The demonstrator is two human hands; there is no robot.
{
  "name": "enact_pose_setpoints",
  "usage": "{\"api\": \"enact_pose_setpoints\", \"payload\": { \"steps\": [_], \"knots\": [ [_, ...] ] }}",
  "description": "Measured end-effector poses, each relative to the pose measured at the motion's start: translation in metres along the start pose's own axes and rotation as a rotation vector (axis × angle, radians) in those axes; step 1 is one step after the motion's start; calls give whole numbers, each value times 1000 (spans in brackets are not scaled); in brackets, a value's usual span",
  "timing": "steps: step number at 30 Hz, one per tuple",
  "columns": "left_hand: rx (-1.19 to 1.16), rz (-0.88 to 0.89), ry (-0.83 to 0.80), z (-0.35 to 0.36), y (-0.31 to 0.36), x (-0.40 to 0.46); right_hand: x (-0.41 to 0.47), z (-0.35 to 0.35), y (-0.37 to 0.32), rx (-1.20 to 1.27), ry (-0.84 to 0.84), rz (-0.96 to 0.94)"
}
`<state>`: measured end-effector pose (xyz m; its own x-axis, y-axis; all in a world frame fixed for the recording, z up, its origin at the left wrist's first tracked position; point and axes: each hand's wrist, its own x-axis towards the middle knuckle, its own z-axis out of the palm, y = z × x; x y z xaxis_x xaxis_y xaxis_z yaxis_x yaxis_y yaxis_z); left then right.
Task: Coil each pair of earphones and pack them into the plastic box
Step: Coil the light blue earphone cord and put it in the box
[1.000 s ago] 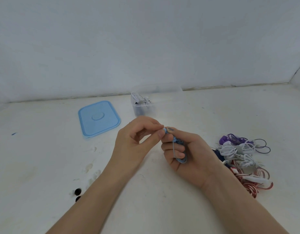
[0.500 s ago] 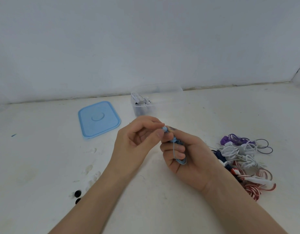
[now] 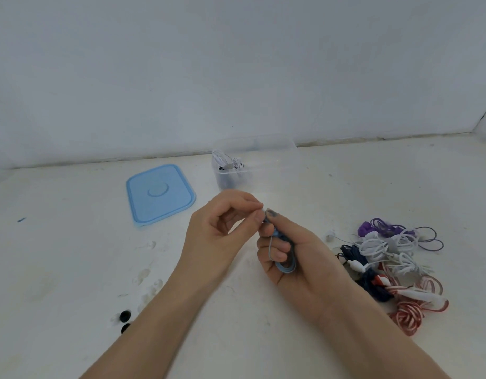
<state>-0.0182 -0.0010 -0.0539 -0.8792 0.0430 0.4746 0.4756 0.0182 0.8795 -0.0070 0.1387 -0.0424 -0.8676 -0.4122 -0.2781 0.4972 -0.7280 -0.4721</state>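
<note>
You hold the blue earphones (image 3: 284,262) in both hands over the table (image 3: 72,269).

Your right hand (image 3: 296,258) curls around the coiled cable; your left hand (image 3: 222,231) pinches its top end at your right fingertip. The box (image 3: 263,160) stands behind, lid (image 3: 159,192) to its left, other earphones (image 3: 392,258) piled at your right.

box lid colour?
Light blue; the lid lies flat on the table, seen clearly in the head view.
</note>
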Motion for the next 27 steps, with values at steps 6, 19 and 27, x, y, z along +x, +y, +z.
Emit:
{"api": "enact_pose_setpoints", "payload": {
  "steps": [6,19,27],
  "knots": [
    [-65,-34,-7,2,-2,-1,0,1,2,28,23,-32],
    [29,-27,-3,1,8,-3,-1,5,3,-134,55,-126],
    [130,65,11,0,2,-2,-1,6,5,-188,73,-174]
  ]
}}
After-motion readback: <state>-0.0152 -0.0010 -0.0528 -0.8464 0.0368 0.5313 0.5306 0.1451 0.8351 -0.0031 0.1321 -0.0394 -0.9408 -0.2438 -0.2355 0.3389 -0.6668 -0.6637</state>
